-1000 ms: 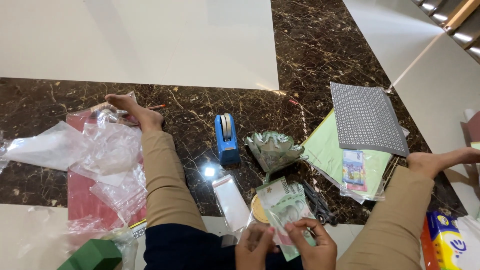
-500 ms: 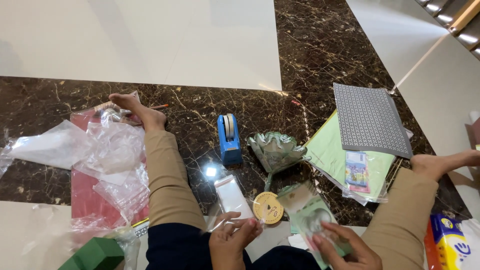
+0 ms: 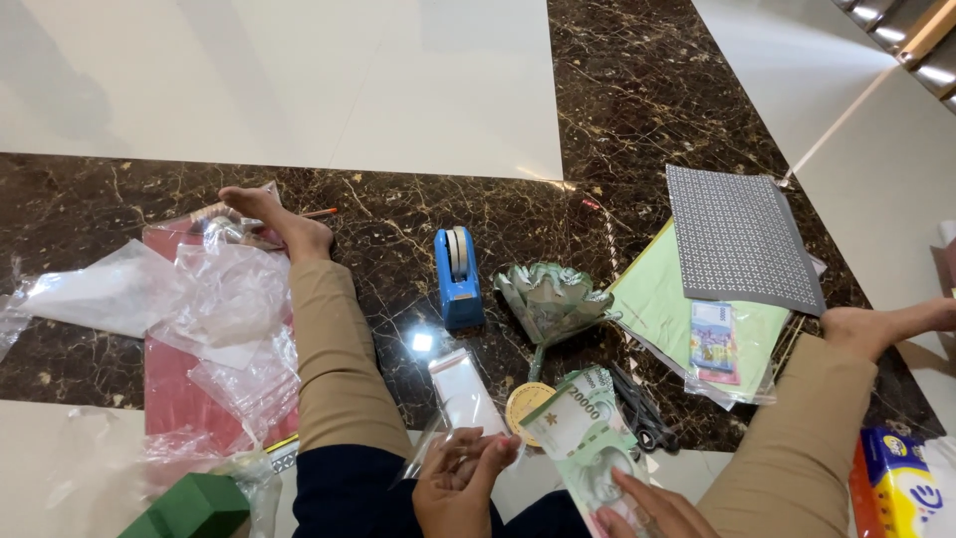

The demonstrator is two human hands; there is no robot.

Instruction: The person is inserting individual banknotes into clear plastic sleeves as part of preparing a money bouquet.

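Green banknote point(image 3: 583, 438) sits pinched in the right hand point(image 3: 647, 508) just below the gold tape roll point(image 3: 526, 403), while the left hand point(image 3: 460, 483) fingers a clear sleeve point(image 3: 463, 394) (best opened wide, note kept flat).

A blue tape dispenser point(image 3: 459, 279) stands on the dark marble floor point(image 3: 617, 110). Just to its right lies a folded green paper flower point(image 3: 553, 299), then a grey patterned sheet point(image 3: 742, 239) over pale green paper point(image 3: 662, 299). Crumpled clear plastic bags point(image 3: 214, 309) cover a red sheet point(image 3: 179, 399). Black scissors point(image 3: 642, 413) lie near a round gold tape roll point(image 3: 523, 403).
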